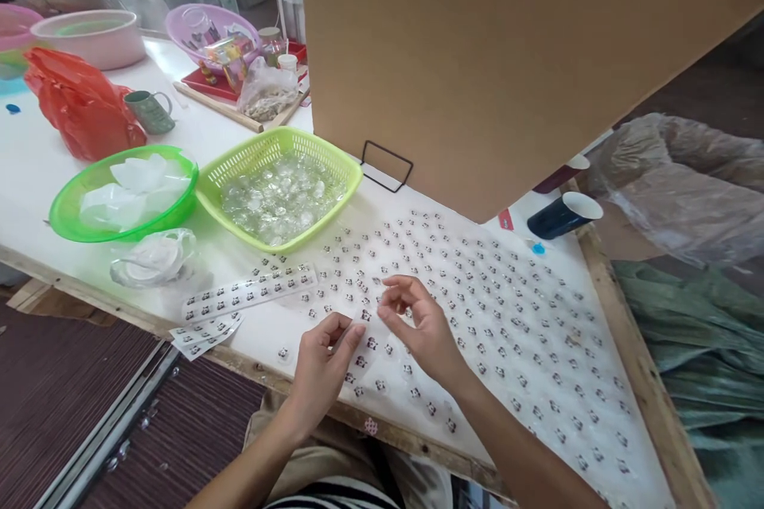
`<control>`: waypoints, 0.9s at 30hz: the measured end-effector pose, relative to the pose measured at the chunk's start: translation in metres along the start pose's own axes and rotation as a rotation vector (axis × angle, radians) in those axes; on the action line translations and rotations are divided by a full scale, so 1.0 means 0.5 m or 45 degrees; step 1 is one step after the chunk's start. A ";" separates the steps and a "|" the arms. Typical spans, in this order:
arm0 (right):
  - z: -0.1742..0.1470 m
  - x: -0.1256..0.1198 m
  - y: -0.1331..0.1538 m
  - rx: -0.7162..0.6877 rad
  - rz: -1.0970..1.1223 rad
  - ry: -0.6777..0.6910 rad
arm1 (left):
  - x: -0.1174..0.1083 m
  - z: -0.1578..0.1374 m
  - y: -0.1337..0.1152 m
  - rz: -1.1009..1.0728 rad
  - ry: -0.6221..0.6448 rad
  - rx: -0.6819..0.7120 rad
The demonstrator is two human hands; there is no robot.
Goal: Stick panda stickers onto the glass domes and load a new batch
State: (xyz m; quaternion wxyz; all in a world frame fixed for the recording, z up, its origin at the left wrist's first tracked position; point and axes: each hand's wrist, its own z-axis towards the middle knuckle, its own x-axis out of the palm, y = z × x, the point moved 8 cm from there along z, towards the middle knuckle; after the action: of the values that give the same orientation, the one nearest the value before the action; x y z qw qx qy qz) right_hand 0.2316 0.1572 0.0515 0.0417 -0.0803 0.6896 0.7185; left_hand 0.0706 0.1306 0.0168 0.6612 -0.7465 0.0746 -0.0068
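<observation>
My left hand (325, 354) pinches a clear strip of panda stickers (366, 316) between thumb and fingers, above the table's front edge. Just to its right, my right hand (421, 326) is raised with thumb and fingertips drawn together; what they hold, if anything, is too small to make out. Around and beyond both hands, many small clear pieces with panda prints (489, 332) lie spread in rows on the white table. To the left of my hands lie a long sheet of panda stickers (251, 292) and a smaller sticker sheet (206, 334) overhanging the edge.
A yellow-green basket (208, 195) holds clear, round pieces. Left of it stand a green bowl (60, 215) with white sheets, a clear plastic bag (155, 258), a red bag (83, 107) and a mug (150, 111). A large cardboard panel (477, 56) rises behind; a dark cup (561, 215) lies right.
</observation>
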 end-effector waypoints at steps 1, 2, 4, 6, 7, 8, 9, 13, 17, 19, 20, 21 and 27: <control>0.005 0.010 -0.002 0.007 0.041 0.037 | 0.001 0.000 -0.001 0.021 0.005 0.003; 0.009 0.018 -0.004 0.013 0.077 0.062 | 0.001 0.001 -0.002 0.040 0.008 0.006; 0.012 0.029 -0.004 0.020 0.137 0.080 | 0.000 0.003 -0.002 0.072 0.010 0.011; 0.011 0.036 0.004 0.006 0.176 0.088 | 0.000 0.007 -0.001 0.085 0.011 0.014; 0.011 0.036 0.010 -0.009 0.183 0.092 | -0.001 0.010 0.000 0.085 0.010 0.014; 0.013 0.032 0.016 -0.027 0.183 0.086 | -0.001 0.013 0.000 0.086 0.009 0.014; 0.018 0.021 0.022 -0.048 0.181 0.065 | -0.002 0.016 0.001 0.087 0.005 0.015; 0.088 -0.130 0.005 -0.176 0.158 -0.297 | -0.011 0.023 0.002 0.110 -0.030 0.012; 0.190 -0.357 -0.102 -0.190 -0.042 -0.801 | -0.017 0.022 0.008 0.111 -0.024 0.003; 0.235 -0.426 -0.177 -0.038 -0.125 -0.862 | -0.018 0.022 0.011 0.109 -0.018 0.002; 0.252 -0.445 -0.208 0.023 -0.155 -0.857 | -0.019 0.022 0.012 0.109 -0.020 0.001; 0.265 -0.456 -0.234 0.080 -0.187 -0.841 | -0.020 0.022 0.013 0.107 -0.025 0.000; 0.296 -0.447 -0.297 0.266 -0.437 -0.742 | -0.028 0.026 0.010 0.102 -0.044 0.000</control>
State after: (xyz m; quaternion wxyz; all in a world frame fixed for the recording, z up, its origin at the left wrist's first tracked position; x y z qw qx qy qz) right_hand 0.4681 0.3228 -0.0509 0.3649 0.0182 0.6950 0.6193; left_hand 0.0578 0.1447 0.0115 0.6622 -0.7428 0.0932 0.0326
